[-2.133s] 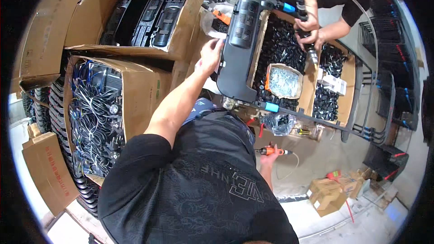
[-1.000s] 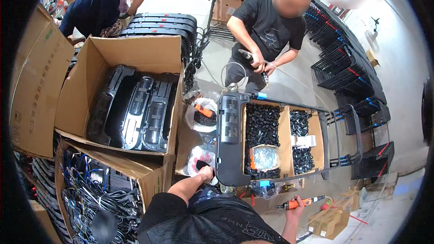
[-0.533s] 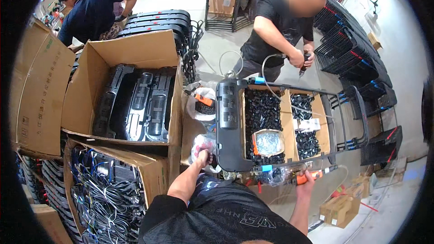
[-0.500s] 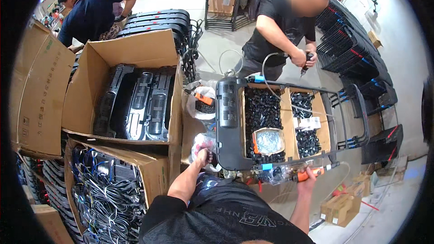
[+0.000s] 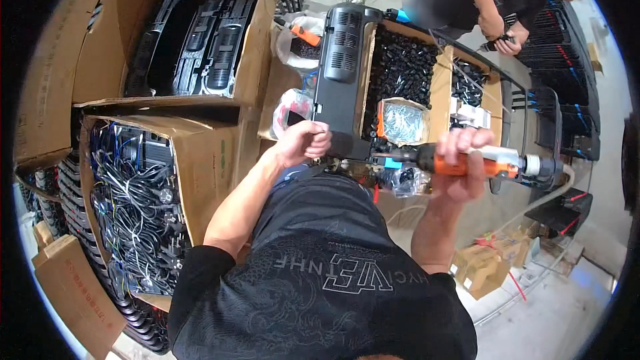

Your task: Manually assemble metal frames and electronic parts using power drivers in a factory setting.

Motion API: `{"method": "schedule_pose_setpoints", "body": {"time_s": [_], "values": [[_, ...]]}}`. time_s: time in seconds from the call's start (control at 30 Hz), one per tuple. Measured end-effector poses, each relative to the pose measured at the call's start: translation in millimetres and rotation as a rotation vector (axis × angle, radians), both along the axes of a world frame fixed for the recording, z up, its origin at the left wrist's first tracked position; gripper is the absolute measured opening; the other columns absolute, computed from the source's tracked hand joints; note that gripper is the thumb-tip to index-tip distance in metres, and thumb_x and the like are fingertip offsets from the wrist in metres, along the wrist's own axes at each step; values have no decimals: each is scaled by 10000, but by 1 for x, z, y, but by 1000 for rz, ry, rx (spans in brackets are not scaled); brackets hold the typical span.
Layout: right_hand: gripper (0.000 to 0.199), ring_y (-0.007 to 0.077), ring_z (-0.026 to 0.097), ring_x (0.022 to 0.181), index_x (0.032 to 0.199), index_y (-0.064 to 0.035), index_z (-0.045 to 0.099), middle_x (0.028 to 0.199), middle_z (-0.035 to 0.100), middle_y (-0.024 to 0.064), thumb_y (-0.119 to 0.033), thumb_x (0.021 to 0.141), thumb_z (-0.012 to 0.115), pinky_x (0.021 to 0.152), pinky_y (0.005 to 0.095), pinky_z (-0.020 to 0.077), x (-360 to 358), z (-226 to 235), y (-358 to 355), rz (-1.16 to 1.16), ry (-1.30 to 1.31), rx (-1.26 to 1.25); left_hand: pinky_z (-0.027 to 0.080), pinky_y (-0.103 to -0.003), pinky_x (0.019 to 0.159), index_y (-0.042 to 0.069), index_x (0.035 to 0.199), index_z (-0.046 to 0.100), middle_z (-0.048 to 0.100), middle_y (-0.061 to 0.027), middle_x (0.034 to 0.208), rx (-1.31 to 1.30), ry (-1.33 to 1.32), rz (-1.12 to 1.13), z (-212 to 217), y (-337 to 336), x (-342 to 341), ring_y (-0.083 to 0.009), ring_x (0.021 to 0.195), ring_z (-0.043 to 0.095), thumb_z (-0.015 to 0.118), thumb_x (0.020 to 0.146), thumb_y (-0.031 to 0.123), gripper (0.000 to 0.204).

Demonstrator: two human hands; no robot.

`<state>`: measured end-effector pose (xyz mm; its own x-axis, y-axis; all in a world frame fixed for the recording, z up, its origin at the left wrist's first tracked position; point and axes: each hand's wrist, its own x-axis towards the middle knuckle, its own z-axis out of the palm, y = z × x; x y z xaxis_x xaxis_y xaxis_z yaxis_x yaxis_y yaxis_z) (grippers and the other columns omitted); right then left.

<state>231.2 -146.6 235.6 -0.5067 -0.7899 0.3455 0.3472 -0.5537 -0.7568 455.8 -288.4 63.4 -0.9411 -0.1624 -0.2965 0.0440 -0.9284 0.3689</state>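
Note:
My right hand (image 5: 463, 163) is wrapped round an orange and black power screwdriver (image 5: 503, 163) with a hose at its rear. The tool lies level, its tip pointing left over the near edge of a black frame. My left hand (image 5: 305, 144) is closed beside the near left corner of a black vented panel (image 5: 338, 103) on that frame; whatever its curled fingers hold is hidden. Just beyond that hand sits a clear bag with red bits (image 5: 289, 108). A small pack of silver screws (image 5: 404, 124) rests on black plastic parts (image 5: 400, 67) in a cardboard tray.
Left stand open cartons of black panels (image 5: 220, 53) and of bundled cables (image 5: 137, 193). A bag (image 5: 287, 50) with another orange tool lies beyond my left hand. Across the frame, a co-worker (image 5: 493, 17) holds a dark tool. Stacked black frames (image 5: 560, 73) line the right.
My left hand has come back from the clear bag to the panel's corner. My right hand has lifted the screwdriver and turned its tip leftward. The co-worker appears farther right.

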Motion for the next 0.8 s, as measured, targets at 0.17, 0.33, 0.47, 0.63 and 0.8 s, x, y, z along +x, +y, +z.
{"method": "schedule_pose_setpoints", "body": {"time_s": [0.17,0.33,0.47,0.63,0.8], "values": [[202,149,517,689,1063,-64,529,910,573,81,-167,909,609,683,343,433,22,-3,-29,96,28,3,264,-230,456,75,681,425,376,5,634,-36,165,6,31,19,-22,-92,532,333,498,929,254,315],[161,153,533,684,1039,-64,544,903,594,90,-137,908,602,700,344,445,23,-5,-30,75,2,18,267,-236,468,53,682,432,378,-4,636,-54,143,22,39,24,-27,-96,534,328,501,916,245,310],[123,149,533,689,1020,-68,553,904,591,92,-121,916,592,710,351,450,19,-15,-30,72,-82,58,272,-234,480,48,689,442,388,-7,639,-91,128,16,42,28,-35,-96,537,332,507,918,240,306],[105,145,531,690,1020,-73,557,904,591,93,-101,921,578,714,354,452,17,-21,-26,-6,-111,82,274,-234,485,46,697,453,391,-6,640,-109,134,7,36,31,-40,-96,537,333,516,918,235,298],[110,152,536,699,1027,-74,562,910,591,99,-102,922,577,724,362,458,14,-24,-26,-38,-138,80,273,-232,487,45,700,456,390,-5,642,-131,122,10,34,31,-41,-91,536,329,525,922,239,303]]}}
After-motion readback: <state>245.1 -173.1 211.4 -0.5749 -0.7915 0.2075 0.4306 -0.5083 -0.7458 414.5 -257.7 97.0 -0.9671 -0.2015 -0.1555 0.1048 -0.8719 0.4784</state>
